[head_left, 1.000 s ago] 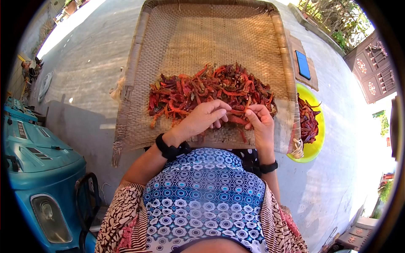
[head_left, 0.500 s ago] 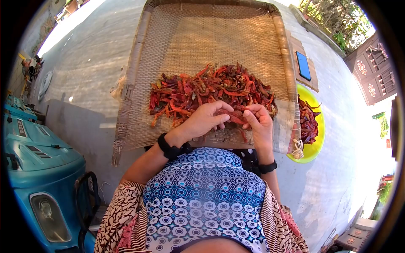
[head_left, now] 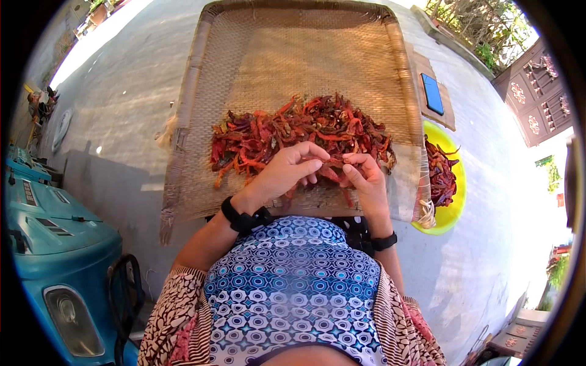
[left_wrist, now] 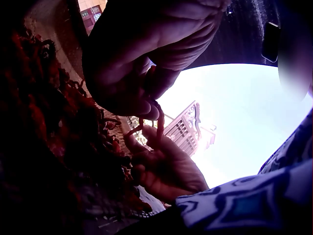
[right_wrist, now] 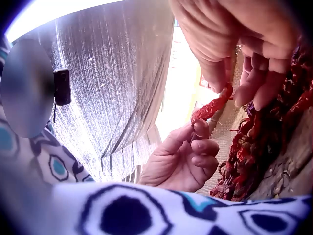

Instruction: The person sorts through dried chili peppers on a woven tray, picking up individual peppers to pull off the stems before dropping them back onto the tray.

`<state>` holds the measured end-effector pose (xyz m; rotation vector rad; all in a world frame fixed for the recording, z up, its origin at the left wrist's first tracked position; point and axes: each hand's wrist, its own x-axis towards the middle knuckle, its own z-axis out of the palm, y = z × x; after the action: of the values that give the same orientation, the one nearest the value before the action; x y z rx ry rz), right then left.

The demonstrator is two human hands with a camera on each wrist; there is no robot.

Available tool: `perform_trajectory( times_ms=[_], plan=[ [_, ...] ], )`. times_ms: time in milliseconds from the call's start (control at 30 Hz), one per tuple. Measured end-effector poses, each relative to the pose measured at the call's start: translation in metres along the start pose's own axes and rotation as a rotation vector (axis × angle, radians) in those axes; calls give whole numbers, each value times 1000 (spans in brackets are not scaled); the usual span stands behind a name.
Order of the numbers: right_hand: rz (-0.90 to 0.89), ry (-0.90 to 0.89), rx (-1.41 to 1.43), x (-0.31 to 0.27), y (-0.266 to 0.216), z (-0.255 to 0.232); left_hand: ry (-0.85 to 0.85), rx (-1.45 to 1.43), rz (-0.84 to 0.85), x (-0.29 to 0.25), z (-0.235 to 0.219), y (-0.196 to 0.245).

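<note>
A wrinkled red dried chili (right_wrist: 213, 107) spans the two hands above the woven tray (head_left: 305, 52). My left hand (head_left: 287, 171) pinches one end between thumb and fingers, seen most plainly in the right wrist view. At the other end, the thumb and fingertips of my right hand (head_left: 368, 182) hold the chili's tip. Just beyond the hands lies a heap of dried red chilies (head_left: 299, 125); the hands cover part of its near edge. In the left wrist view the chili is dark and partly hidden by the fingers.
Right of the tray stands a yellow-green basin (head_left: 453, 213) with more dark red chilies (head_left: 441, 177). A blue-screened phone (head_left: 431, 94) lies on cardboard (head_left: 444, 117) beyond it. At left is a teal vehicle (head_left: 67, 256). The tray's raised rim (head_left: 403, 55) surrounds the heap.
The hands stay close together over the heap, with small finger movements around the chili. The tray and basin appear shifted slightly left in the head view.
</note>
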<state>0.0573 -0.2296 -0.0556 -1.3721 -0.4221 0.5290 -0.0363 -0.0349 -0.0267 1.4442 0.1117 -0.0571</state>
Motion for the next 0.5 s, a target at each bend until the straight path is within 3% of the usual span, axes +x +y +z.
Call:
perform_trajectory(
  times_ms=[100, 200, 300, 400, 500],
  plan=[
    [-47, -68, 13, 3, 11, -3, -30, -10, 5, -3, 0, 5],
    [-91, -7, -44, 3, 13, -4, -64, 4, -3, -3, 1, 8],
    [50, -86, 59, -2, -3, -4, -72, 61, -29, -4, 0, 14],
    [56, -113, 22, -6, -11, -3, -44, 41, -27, -2, 3, 13],
    [16, -25, 16, -3, -13, -12, -38, 52, -34, -2, 6, 13]
  ],
)
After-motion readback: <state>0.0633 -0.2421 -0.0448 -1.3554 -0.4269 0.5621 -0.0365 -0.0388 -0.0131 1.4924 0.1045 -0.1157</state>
